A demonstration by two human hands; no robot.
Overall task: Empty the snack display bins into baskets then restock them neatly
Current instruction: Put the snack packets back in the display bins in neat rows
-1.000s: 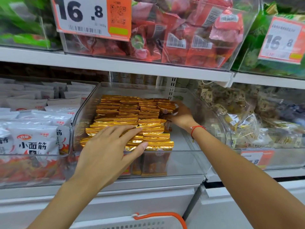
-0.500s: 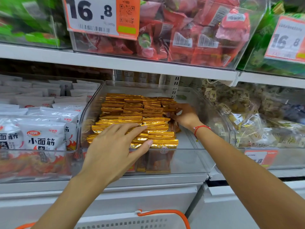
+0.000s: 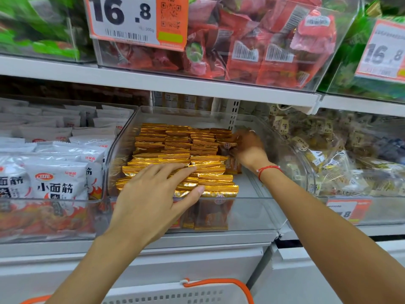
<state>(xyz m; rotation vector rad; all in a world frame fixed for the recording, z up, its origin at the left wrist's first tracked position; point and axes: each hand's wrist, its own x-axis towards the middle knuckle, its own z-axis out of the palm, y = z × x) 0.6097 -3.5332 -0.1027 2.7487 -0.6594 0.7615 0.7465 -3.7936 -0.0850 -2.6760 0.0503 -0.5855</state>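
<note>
Shelf's clear bin: flat left hand presses gold packets; right hand pinches one behind.

White shelf carries clear bins of snack packets.

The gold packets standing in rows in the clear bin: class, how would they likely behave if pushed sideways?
The gold packets look thin, glossy foil, so probably light and slippery. Standing on edge, a row would likely topple without support; the left hand rests flat across them.
</note>
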